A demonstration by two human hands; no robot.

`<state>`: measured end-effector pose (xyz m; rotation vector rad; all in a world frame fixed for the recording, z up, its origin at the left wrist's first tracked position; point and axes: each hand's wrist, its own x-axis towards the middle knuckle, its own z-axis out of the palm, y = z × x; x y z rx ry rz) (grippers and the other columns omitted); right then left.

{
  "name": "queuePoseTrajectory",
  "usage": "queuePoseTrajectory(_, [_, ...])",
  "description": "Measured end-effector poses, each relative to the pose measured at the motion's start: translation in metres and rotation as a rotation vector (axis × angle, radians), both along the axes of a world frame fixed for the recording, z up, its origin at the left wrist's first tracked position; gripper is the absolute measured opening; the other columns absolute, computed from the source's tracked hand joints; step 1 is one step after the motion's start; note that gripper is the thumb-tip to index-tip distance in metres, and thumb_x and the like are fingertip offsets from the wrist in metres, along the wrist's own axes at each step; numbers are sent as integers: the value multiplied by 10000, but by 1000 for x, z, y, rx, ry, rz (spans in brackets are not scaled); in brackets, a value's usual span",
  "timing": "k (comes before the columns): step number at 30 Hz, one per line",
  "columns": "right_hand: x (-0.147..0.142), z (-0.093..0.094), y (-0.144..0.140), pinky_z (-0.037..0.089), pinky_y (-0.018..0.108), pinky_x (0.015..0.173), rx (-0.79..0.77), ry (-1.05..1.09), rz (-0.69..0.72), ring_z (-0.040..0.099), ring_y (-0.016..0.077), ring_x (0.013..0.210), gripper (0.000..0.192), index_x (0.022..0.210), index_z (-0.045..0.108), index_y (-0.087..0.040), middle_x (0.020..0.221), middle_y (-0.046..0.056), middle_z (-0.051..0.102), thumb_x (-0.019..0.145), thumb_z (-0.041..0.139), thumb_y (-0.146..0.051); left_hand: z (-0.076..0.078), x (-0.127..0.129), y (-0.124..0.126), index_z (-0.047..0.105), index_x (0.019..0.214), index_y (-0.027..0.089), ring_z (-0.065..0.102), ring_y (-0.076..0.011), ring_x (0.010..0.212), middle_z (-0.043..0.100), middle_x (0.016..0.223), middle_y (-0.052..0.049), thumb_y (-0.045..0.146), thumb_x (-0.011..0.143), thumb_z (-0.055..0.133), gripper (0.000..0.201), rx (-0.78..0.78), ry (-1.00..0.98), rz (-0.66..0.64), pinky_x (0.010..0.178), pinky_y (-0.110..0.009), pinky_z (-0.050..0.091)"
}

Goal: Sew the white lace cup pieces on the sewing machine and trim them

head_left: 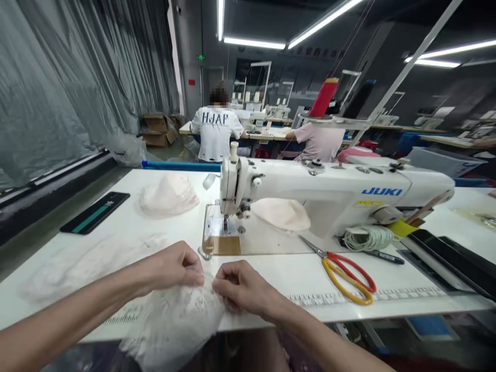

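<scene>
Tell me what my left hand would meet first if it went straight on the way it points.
Your left hand would most likely meet your right hand first, near the top of the white fabric, though one view leaves depth unclear.

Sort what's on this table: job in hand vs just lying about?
Likely the job:
- white fabric, pinched by left hand and right hand
- sewing machine
- pale fabric pile
- scissors, untouched

Seemingly lying about:
- teal-striped black item
- coiled cord
- black pen
</scene>
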<state>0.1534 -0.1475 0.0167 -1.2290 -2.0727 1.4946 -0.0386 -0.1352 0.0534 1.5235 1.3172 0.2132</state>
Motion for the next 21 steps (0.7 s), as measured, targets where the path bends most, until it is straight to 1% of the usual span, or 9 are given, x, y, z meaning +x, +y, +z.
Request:
queuePoseTrajectory(2, [1, -4, 26, 293, 163, 399, 179, -105, -46, 401, 57, 409, 237, 584, 443, -158, 490, -44, 447, 818, 477, -179, 0, 9, 33, 538, 504, 155, 320, -97, 512, 373, 478, 61, 295, 564, 656, 193, 24, 50, -10, 479, -228, 213])
queuePoseTrajectory(4, [9, -9, 47, 251, 183, 427, 322, -163, -106, 357, 59, 439, 264, 530, 409, -158, 499, -38, 435, 780, 493, -128, -6, 18, 60, 515, 460, 160, 326, -99, 493, 376, 449, 57, 264, 535, 646, 183, 34, 94, -9, 462, -229, 215])
queuePoseTrajectory(7, [27, -16, 63, 237, 216, 481, 493, -227, -144, 342, 79, 493, 217, 596, 482, -150, 563, -18, 476, 808, 457, -107, -22, 29, 86, 467, 397, 171, 326, -98, 454, 357, 397, 59, 218, 492, 632, 196, 11, 152, -18, 434, -231, 209])
queuePoseTrajectory(9, [38, -20, 68, 262, 226, 505, 595, -237, -102, 385, 92, 534, 182, 730, 555, -145, 679, 11, 545, 850, 422, -116, -32, 34, 96, 448, 380, 177, 336, -100, 435, 350, 380, 60, 198, 480, 625, 205, -18, 175, -32, 422, -234, 215])
queuePoseTrajectory(13, [50, -26, 73, 369, 217, 542, 922, -187, 113, 524, 116, 658, 197, 958, 579, -150, 916, 60, 611, 892, 399, -105, -41, 40, 109, 436, 385, 180, 343, -96, 432, 357, 385, 65, 186, 494, 619, 212, -31, 187, -58, 422, -235, 216])
queuePoseTrajectory(15, [51, -29, 76, 429, 222, 608, 1048, -158, 208, 576, 135, 785, 210, 988, 570, -153, 1000, 69, 623, 902, 393, -79, -40, 43, 114, 425, 380, 178, 327, -89, 435, 353, 390, 67, 176, 492, 619, 225, -20, 197, -73, 419, -235, 195])
queuePoseTrajectory(17, [49, -32, 78, 454, 235, 661, 1135, -163, 258, 582, 152, 902, 214, 989, 565, -151, 1020, 73, 634, 916, 384, -65, -37, 46, 117, 446, 382, 174, 341, -95, 440, 369, 394, 64, 162, 476, 626, 204, -15, 224, -79, 411, -233, 197])
queuePoseTrajectory(19, [48, -33, 79, 457, 243, 658, 1181, -187, 282, 576, 159, 953, 211, 990, 564, -146, 992, 71, 648, 928, 377, -69, -34, 49, 120, 485, 392, 171, 378, -109, 443, 401, 396, 57, 150, 458, 636, 166, -13, 248, -76, 403, -229, 224])
queuePoseTrajectory(21, [47, -33, 78, 450, 250, 628, 1196, -212, 287, 578, 162, 949, 210, 990, 565, -141, 980, 63, 654, 930, 376, -74, -33, 50, 123, 504, 389, 171, 399, -119, 433, 424, 388, 53, 136, 443, 650, 159, -4, 243, -82, 393, -228, 241])
